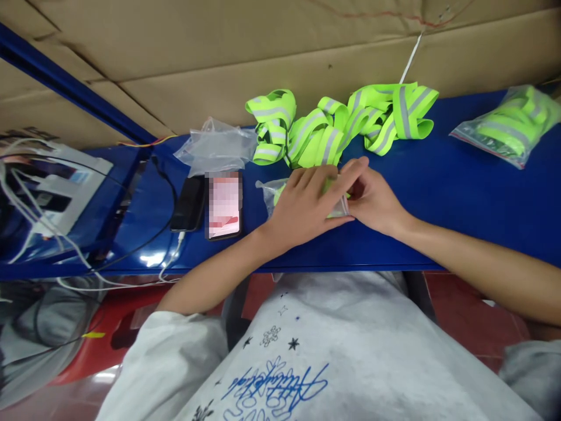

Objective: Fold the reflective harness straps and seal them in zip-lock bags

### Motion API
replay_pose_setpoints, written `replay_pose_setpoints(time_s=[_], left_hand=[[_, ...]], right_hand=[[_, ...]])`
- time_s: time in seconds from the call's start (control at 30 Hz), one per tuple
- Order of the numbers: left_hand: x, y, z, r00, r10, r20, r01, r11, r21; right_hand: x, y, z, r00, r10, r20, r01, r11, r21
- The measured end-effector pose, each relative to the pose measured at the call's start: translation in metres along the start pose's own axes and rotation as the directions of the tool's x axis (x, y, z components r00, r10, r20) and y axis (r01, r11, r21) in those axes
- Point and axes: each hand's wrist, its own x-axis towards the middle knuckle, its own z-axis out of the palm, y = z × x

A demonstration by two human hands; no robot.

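Note:
My left hand (307, 202) lies flat, fingers stretched out, pressing on a small clear plastic bag (268, 190) with a neon yellow-green reflective band inside. My right hand (372, 196) meets it at the bag's right end, fingers curled and pinching the bag's edge under my left fingertips. Both hands rest on the blue table (460, 199). Just behind them lies a loose pile of neon reflective bands (337, 126) with grey stripes. Most of the bag is hidden under my left hand.
A heap of empty clear bags (214, 149) sits left of the bands. A filled bag of bands (508, 126) lies far right. Two phones (190, 204) (224, 204) lie side by side at left, with cables and a white power strip (65, 187) beyond. Cardboard (263, 52) lines the back.

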Motion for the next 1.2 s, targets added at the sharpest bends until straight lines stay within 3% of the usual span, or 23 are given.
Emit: replay_pose_setpoints(time_s=[0.17,0.23,0.3,0.37,0.43,0.5,0.6,0.7,0.8,0.9,1.0,1.13,1.2], left_hand=[[0.004,0.001,-0.008,0.975,-0.206,-0.083,0.205,0.978,-0.021],[0.004,0.005,-0.006,0.968,-0.211,-0.134,0.213,0.977,0.001],[0.003,0.011,-0.008,0.978,-0.164,-0.133,0.166,0.986,0.011],[0.001,0.016,-0.02,0.993,-0.102,-0.057,0.099,0.993,-0.06],[0.002,0.016,-0.038,0.998,-0.049,0.026,0.053,0.974,-0.219],[0.004,0.012,-0.056,0.997,-0.062,0.041,0.073,0.915,-0.397],[0.008,0.002,-0.063,0.984,-0.162,0.068,0.167,0.749,-0.641],[0.011,-0.006,-0.045,0.964,-0.148,0.219,0.26,0.377,-0.889],[0.012,-0.014,-0.023,0.933,-0.236,0.272,0.288,0.038,-0.957],[0.012,-0.021,-0.012,0.898,-0.283,0.336,0.3,-0.162,-0.94],[0.01,-0.024,-0.012,0.876,-0.241,0.417,0.352,-0.27,-0.896],[0.008,-0.021,-0.014,0.829,-0.381,0.41,0.325,-0.267,-0.907],[0.007,-0.019,-0.013,0.823,-0.427,0.375,0.287,-0.256,-0.923]], right_hand=[[-0.001,-0.02,-0.008,0.969,0.089,0.23,-0.105,0.993,0.057],[-0.002,-0.025,-0.013,0.934,0.072,0.35,-0.088,0.996,0.028],[-0.002,-0.027,-0.016,0.89,0.002,0.455,0.014,0.999,-0.032],[-0.002,-0.028,-0.02,0.874,-0.057,0.483,0.113,0.99,-0.088],[-0.002,-0.033,-0.025,0.899,-0.086,0.43,0.151,0.981,-0.12],[-0.005,-0.044,-0.03,0.914,-0.132,0.383,0.204,0.967,-0.154],[-0.01,-0.062,-0.04,0.89,-0.269,0.369,0.377,0.889,-0.261],[-0.01,-0.076,-0.054,0.835,-0.372,0.406,0.532,0.735,-0.421],[-0.004,-0.08,-0.072,0.823,-0.312,0.475,0.547,0.662,-0.513],[0.0,-0.081,-0.085,0.835,-0.202,0.512,0.476,0.731,-0.488],[0.0,-0.08,-0.085,0.87,-0.135,0.474,0.366,0.821,-0.438],[-0.001,-0.068,-0.074,0.929,-0.157,0.334,0.265,0.913,-0.31],[0.0,-0.057,-0.067,0.962,-0.1,0.252,0.152,0.969,-0.194]])
